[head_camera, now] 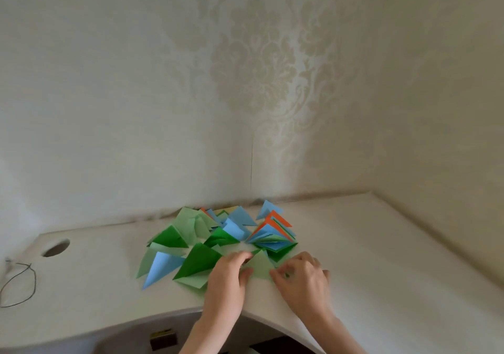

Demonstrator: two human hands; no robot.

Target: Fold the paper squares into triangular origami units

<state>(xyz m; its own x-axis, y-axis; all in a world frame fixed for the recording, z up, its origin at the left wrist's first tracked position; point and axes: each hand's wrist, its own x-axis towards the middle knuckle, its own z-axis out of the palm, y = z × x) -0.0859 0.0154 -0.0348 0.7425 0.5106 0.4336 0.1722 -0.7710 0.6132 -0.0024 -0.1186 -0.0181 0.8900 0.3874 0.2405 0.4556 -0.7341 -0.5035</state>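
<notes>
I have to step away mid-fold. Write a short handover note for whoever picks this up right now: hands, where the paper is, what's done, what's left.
Left hand: pinching the left side of the pale green paper triangle at the front of the white desk.
Right hand: fingers curled on that triangle's right edge.
Done: a spread of folded green and blue paper triangles lies behind and left of the hands.
Also there: a fanned stack of blue, orange and green folded sheets just behind the piece in hand.
Left: finish creasing this piece, then carry on with any unfolded squares; I cannot see how many remain.
</notes>
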